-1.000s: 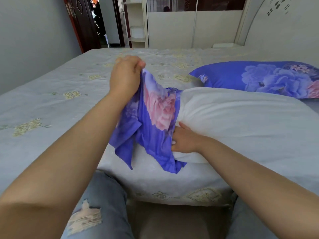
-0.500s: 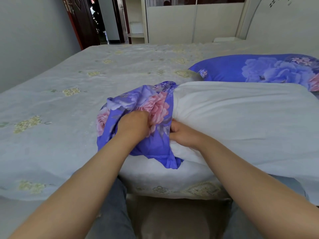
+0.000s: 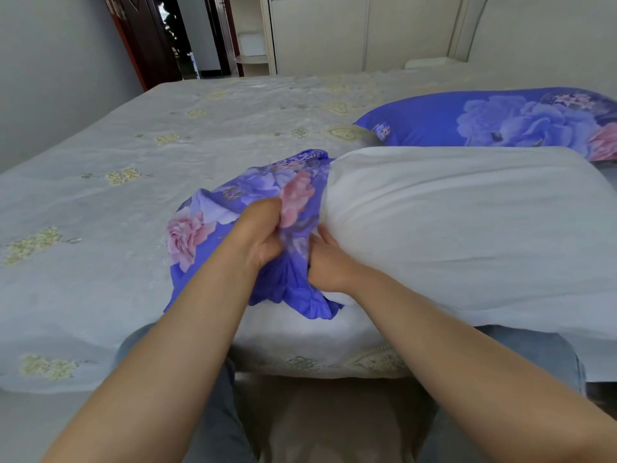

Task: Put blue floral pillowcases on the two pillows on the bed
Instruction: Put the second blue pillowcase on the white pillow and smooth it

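A bare white pillow (image 3: pixel 460 222) lies along the near edge of the bed, right of centre. A bunched blue floral pillowcase (image 3: pixel 213 208) covers only its left end. My left hand (image 3: pixel 263 235) is closed on the bunched cloth. Just to its right, my right hand (image 3: pixel 327 265) grips the pillowcase edge against the pillow's near left corner. Behind the white pillow, a second pillow (image 3: pixel 494 121) lies inside its blue floral pillowcase at the right.
The bed (image 3: pixel 140 168) has a pale grey sheet with small yellow motifs. My knees in jeans press against its near edge. A grey wall stands at the left, an open dark door at the back left, wardrobes behind the bed.
My left hand came down from a raised position, bringing the pillowcase onto the bed, and now bunches it beside my right hand. My right hand stayed at the pillow's corner.
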Available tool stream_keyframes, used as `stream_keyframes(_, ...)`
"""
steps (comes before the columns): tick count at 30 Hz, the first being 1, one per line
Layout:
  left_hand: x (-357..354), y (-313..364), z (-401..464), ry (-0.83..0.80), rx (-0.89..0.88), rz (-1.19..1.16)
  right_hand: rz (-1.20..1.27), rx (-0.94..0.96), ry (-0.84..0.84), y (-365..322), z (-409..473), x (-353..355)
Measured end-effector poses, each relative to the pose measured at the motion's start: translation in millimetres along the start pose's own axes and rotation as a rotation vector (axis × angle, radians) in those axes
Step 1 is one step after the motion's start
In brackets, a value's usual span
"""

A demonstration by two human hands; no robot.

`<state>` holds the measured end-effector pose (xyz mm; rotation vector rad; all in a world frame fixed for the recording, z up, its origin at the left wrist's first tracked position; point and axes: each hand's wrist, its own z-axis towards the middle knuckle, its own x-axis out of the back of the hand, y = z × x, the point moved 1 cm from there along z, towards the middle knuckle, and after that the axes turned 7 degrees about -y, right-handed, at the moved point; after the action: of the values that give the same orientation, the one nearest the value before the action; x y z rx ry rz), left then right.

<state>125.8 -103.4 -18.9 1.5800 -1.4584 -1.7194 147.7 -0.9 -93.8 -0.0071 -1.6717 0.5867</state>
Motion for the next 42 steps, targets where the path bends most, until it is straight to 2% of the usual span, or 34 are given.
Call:
stream_keyframes(1, 7.5, 2.2, 2.7, 0.059, -0.010, 0.157, 0.111, 0.058, 0.099, 0.3, -0.8, -2.8)
stream_keyframes(3, 20.5, 2.3, 4.1, 0.102, 0.012, 0.642, 0.694, 0.035, 0.248, 1.5, -8.6, 1.5)
stream_keyframes(4, 25.3, 0.9, 3.3, 0.071, 0.026, 0.867, 1.029, 0.022, 0.311, 1.5, -15.4, 5.2)
stream_keyframes(5, 29.8, -0.1, 1.9, 0.047, 0.031, 1.059, 1.247, 0.008, 0.373, 2.7, -18.6, 6.0)
stream_keyframes(6, 31.7, -1.1, 0.6, 0.043, 0.029, 1.213, 1.314, -0.007, 0.404, 1.8, -22.1, 6.1)
stream_keyframes(7, 31.7, -2.6, 0.1, 0.059, 0.021, 1.364, 1.248, -0.019, 0.427, -2.8, -26.9, 3.1)
stream_keyframes(9, 30.6, -4.9, 2.9, 0.148, -0.027, 1.681, 0.989, -0.025, 0.438, -17.0, -36.7, -10.6)
stream_keyframes(11, 29.4, -5.5, 8.2, 0.222, -0.060, 1.861, 0.782, -0.043, 0.387, -27.2, -43.1, -26.2)
stream_keyframes(13, 24.6, -3.7, 13.0, 0.224, -0.037, 1.836, 0.688, -0.029, 0.346, -27.4, -43.3, -37.9)
stream_keyframes(14, 20.4, -2.0, 14.7, 0.202, -0.043, 1.719, 0.674, -0.027, 0.331, -26.7, -43.5, -39.7)
stream_keyframes(15, 13.6, -0.9, 15.5, 0.156, -0.051, 1.484, 0.685, -0.054, 0.325, -24.0, -41.7, -39.7)
stream_keyframes(18, -11.5, -4.0, 25.1, -0.077, -0.075, 0.586, 0.687, -0.170, 0.322, -18.0, -36.9, -35.7)
stream_keyframes(19, -19.0, -6.2, 27.5, -0.113, -0.075, 0.377, 0.684, -0.185, 0.321, -16.7, -36.1, -33.2)
stream_keyframes(21, -30.8, -12.0, 28.9, -0.141, -0.031, 0.162, 0.675, -0.157, 0.288, -13.0, -33.6, -30.1)
stream_keyframes(24, -34.8, -16.1, 26.3, -0.190, 0.016, 0.272, 0.658, -0.104, 0.250, -11.3, -27.6, -29.2)
stream_keyframes(27, -16.3, -9.8, 24.1, -0.180, -0.068, 0.633, 0.673, -0.190, 0.342, -10.1, -23.7, -32.1)
stream_keyframes(30, 8.0, -3.2, 13.2, -0.131, -0.235, 0.914, 0.968, -0.296, 0.483, -6.1, -22.6, -37.7)
stream_keyframes(32, 21.2, -5.9, 0.3, -0.004, -0.404, 1.050, 1.178, -0.333, 0.582, -7.3, -22.2, -34.3)
stream_keyframes(34, 38.7, -14.0, -11.2, 0.177, -0.544, 1.297, 1.441, -0.340, 0.628, -7.4, -18.4, -30.7)
stream_keyframes(36, 58.7, -21.7, -18.2, 0.342, -0.533, 1.558, 1.736, -0.320, 0.647, -2.9, -15.4, -28.2)
stream_keyframes(38, 72.4, -23.7, -25.3, 0.426, -0.408, 1.660, 1.991, -0.280, 0.657, 0.6, -14.7, -26.1)
stream_keyframes(40, 74.1, -21.1, -30.7, 0.443, -0.369, 1.678, 2.012, -0.273, 0.664, -1.3, -19.6, -25.5)
stream_keyframes(42, 70.9, -16.3, -35.3, 0.460, -0.386, 1.684, 1.784, -0.295, 0.653, -9.1, -25.8, -25.5)
